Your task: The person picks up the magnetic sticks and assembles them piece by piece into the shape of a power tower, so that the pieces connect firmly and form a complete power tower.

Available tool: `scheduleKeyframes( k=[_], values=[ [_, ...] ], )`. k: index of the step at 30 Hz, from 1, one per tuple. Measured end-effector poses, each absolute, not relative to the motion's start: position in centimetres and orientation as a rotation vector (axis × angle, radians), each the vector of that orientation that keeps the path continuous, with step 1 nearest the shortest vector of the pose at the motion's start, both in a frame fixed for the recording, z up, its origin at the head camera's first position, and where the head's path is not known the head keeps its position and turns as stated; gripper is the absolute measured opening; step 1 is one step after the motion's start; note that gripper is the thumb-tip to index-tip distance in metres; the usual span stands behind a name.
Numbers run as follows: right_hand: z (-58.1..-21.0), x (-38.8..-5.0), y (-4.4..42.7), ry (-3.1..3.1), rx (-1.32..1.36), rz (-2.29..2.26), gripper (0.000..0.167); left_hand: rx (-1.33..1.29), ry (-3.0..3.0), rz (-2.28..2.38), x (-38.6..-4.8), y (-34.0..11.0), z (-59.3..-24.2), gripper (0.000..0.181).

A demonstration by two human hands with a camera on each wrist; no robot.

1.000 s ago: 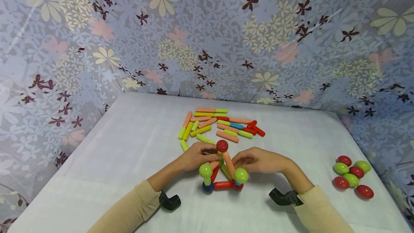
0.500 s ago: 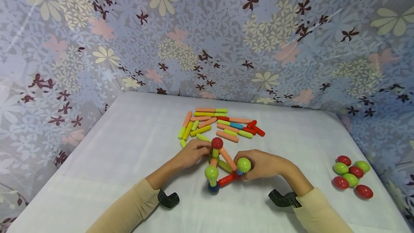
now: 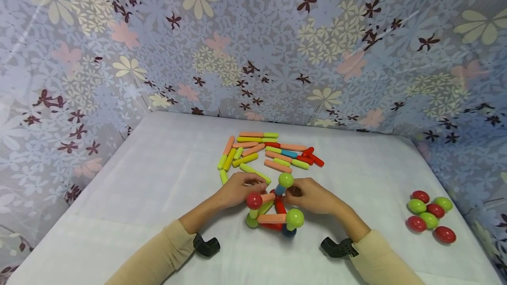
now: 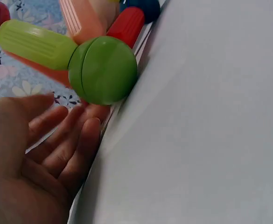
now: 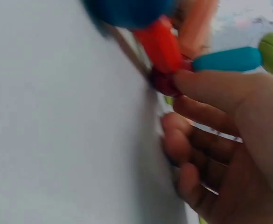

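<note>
A toy frame of plastic rods and balls stands on the table between the hands. Its uprights carry a red ball (image 3: 254, 200), a light green ball (image 3: 295, 218) and another light green ball (image 3: 286, 180) on top. Orange rods (image 3: 271, 219) join the uprights; red rods lie lower, by a navy ball (image 3: 288, 231). My left hand (image 3: 237, 189) is beside the frame, fingers loosely bent, below the green base ball (image 4: 103, 70) in the left wrist view. With thumb and finger my right hand (image 5: 225, 140) pinches the dark red base ball (image 5: 163, 83) under the blue rod (image 5: 227, 59).
Behind the frame lie several loose rods (image 3: 245, 160) in orange, yellow, green, red and blue. Several red and green balls (image 3: 429, 220) are grouped at the right of the white-covered table (image 3: 170, 153). A flowered cloth (image 3: 253, 56) rises behind it.
The frame has turned counterclockwise, seen from above: its red-topped upright came from the back to the front left. The blue-rod upright went from the right front to the back.
</note>
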State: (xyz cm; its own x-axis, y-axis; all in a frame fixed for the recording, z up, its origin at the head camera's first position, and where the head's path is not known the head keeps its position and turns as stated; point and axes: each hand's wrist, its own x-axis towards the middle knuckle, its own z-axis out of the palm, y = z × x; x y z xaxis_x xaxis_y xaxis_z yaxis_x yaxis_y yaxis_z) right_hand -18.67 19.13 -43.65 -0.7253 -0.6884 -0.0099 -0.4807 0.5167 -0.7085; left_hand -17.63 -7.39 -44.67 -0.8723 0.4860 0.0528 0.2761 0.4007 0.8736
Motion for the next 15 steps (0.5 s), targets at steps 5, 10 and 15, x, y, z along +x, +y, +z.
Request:
scheduleKeyframes(
  k=[5, 10, 15],
  values=[
    [-44.0, -18.5, 17.7, 2.614, -0.950, -0.984, 0.010, 0.725, 2.372, 1.518, -17.5, -7.3, -44.6, 0.035],
    [-44.0, -18.6, 17.1, 2.695, -0.885, -0.934, 0.019, 0.765, 2.303, 1.555, -17.6, -7.3, -44.6, 0.043],
    [-44.0, -19.2, 17.0, 2.847, -0.844, -0.884, 0.022, 0.729, 2.242, 1.584, -17.7, -7.2, -44.6, 0.044]
  ],
)
